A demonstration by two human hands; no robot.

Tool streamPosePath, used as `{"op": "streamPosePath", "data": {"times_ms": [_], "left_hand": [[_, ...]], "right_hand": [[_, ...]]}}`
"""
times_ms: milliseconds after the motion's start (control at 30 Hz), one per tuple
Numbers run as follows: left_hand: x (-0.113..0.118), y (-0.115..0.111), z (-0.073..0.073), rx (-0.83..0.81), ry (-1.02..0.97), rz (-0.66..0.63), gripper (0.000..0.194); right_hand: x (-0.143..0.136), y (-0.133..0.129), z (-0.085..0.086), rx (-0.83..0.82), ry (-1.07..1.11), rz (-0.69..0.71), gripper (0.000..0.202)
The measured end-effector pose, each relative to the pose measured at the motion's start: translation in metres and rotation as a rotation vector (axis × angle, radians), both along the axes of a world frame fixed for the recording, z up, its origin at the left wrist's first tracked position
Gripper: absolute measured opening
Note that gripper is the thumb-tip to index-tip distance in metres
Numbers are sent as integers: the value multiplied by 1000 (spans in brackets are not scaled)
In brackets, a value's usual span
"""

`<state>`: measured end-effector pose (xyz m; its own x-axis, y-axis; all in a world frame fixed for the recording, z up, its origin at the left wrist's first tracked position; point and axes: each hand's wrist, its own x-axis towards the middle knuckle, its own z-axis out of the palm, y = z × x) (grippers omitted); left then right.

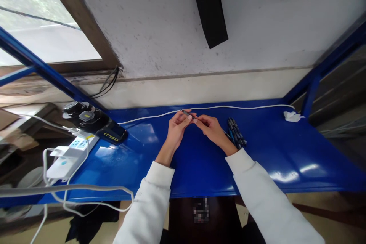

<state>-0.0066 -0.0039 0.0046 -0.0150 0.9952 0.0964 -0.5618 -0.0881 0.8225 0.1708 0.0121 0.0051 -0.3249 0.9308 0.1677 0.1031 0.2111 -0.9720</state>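
Note:
My left hand and my right hand meet above the back half of the blue table. Between their fingertips is a slim dark pen, one end sticking out past the left fingers. Both hands are pinched closed on it, the left on one part and the right near the other end. Part of the pen is hidden by the fingers. Just right of my right wrist lies a bunch of dark pens, some with blue parts, partly covered by the wrist.
A black bottle-shaped device lies at the left, beside a white power strip with tangled cables. A white cable runs along the back edge. Crumpled white tissue sits at the far right. Blue frame bars rise at both sides.

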Motion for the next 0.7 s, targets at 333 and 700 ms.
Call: {"op": "streamPosePath", "data": {"times_ms": [333,700], "left_hand": [[-1,3,-3,-48,-73,73,42],[-43,21,-10,-196,-529,404,18]], "right_hand": [[0,4,-6,101,-99,-15,45],[4,-2,3,207,-32,-100,43]]}}
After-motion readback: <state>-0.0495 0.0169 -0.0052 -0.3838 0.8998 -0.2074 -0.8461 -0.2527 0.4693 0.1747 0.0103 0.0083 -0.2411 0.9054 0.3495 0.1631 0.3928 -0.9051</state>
